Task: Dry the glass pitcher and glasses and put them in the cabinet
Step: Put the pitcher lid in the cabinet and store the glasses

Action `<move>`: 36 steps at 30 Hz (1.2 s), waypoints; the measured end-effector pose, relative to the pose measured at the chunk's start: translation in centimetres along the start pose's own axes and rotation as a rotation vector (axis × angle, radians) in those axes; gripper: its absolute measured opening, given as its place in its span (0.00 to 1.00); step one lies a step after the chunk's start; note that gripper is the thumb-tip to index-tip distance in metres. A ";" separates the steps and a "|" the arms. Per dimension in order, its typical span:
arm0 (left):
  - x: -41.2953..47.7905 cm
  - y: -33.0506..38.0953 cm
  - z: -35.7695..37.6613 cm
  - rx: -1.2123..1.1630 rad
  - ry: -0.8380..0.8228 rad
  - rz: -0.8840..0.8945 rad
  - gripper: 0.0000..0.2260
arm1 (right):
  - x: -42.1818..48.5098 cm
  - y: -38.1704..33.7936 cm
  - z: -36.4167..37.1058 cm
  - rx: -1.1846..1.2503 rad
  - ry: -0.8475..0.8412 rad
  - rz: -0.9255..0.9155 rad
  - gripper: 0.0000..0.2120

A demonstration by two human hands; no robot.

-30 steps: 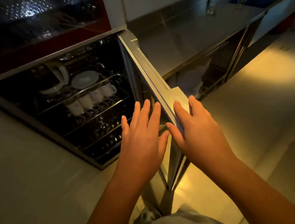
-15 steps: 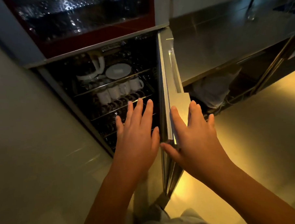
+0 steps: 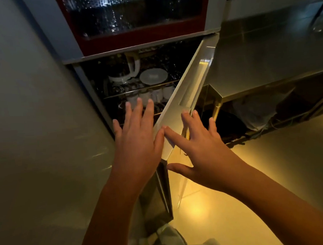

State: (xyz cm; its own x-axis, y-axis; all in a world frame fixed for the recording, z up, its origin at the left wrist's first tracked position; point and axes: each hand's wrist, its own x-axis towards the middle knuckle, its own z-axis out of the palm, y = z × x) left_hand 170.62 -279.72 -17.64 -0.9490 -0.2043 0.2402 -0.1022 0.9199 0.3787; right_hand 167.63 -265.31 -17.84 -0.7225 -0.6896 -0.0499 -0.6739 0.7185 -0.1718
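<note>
left hand and right hand: both bare, five fingers each, with short, rounded fingernails at the tips. behind each hand a bare forearm runs to the lower edge of view: left forearm, right forearm. below the wrists, between the two forearms, a creased fold of pale grey-green garment; its cut is not legible in the dim light.

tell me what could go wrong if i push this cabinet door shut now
1. The left hand lies across the open gap beside the door edge; it could get pinched if the right hand pushes the door shut.
2. A hard slam might rattle the pitcher and cups on the wire shelves.
</note>
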 end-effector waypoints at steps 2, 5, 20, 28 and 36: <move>0.3 -0.4 -0.1 -0.005 0.008 -0.016 0.26 | 1.1 -0.1 0.2 0.013 0.010 -0.039 0.34; 0.6 -1.5 -0.1 0.010 0.028 -0.054 0.26 | 2.9 -0.4 0.6 0.054 0.042 -0.096 0.32; 3.8 -5.3 1.8 0.158 0.288 -0.079 0.25 | 12.3 -0.4 2.5 0.070 0.054 -0.335 0.37; 6.0 -7.6 2.9 0.127 0.169 -0.206 0.29 | 18.1 -1.4 3.0 -0.029 0.082 -0.348 0.35; 8.2 -10.5 2.8 0.170 0.082 -0.248 0.29 | 24.7 -2.4 4.3 -0.107 0.141 -0.358 0.37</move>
State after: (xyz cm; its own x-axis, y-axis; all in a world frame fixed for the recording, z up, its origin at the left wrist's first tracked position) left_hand 163.12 -290.10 -22.10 -0.8623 -0.4493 0.2336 -0.3824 0.8801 0.2813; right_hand 152.12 -284.46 -22.87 -0.4480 -0.8843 0.1315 -0.8939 0.4454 -0.0501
